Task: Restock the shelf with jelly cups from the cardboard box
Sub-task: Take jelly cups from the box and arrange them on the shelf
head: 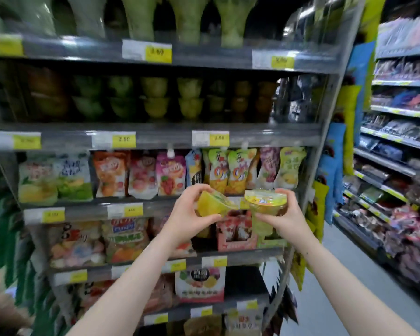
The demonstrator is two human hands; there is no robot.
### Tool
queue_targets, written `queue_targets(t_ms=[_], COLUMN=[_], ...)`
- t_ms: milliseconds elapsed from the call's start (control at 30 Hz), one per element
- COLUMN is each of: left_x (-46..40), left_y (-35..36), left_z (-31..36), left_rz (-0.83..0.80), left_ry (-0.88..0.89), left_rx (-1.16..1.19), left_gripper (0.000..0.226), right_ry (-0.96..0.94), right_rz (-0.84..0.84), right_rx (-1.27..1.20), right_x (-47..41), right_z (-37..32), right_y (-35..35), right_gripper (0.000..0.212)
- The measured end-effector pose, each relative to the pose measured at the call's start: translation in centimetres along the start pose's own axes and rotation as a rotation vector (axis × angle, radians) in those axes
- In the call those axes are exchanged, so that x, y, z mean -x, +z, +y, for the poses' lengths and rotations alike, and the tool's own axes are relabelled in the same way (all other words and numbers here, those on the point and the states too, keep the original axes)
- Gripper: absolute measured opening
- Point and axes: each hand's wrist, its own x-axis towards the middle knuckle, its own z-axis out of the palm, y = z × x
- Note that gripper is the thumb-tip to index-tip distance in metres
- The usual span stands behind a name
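Up in front of the shelf [155, 138], left hand [189, 212] and right hand [285, 214] each grip a jelly cup [214, 202], so next is probably lifting them to the stacked cups row [155, 98].

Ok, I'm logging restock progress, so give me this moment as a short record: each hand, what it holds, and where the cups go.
left hand: grips a yellow jelly cup, tilted on its side
right hand: grips a green jelly cup, upright, lid up
cups: rims close together, contact unclear
target shelf: stacked jelly cups, blurred
cardboard box: not in view
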Motion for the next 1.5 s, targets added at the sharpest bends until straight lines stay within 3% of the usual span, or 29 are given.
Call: queue_targets(t_ms=[400,800,1033,1133,1500], left_x=[-14.1,-21.4,-23.5,-23.9,-24.0], left_y=[-7.2,-11.5,-11.8,-11.3,-10.8], left_z=[12.6,16.9,16.4,15.8,15.2], left_rz=[0.17,0.472,0.567,0.586,0.587], left_ry=[0.434,0.642,0.647,0.642,0.61], left_rx=[0.105,0.044,-0.025,-0.059,-0.073], left_gripper=[0.052,0.055,0.057,0.057,0.058], right_ry=[-0.374,-0.691,-0.578,-0.494,-0.439], right_rz=[0.262,0.368,0.448,0.482,0.345], right_rx=[-0.049,-0.065,0.008,0.152,0.272], right_x=[-7.5,-18.2,-22.6,-23.5,-23.4], right_z=[-17.4,-28.8,-29.2,-29.0,-27.9], right_y=[-7.0,-7.5,-6.1,-5.5,-6.6], right_gripper=[0.074,0.073,0.078,0.079,0.073])
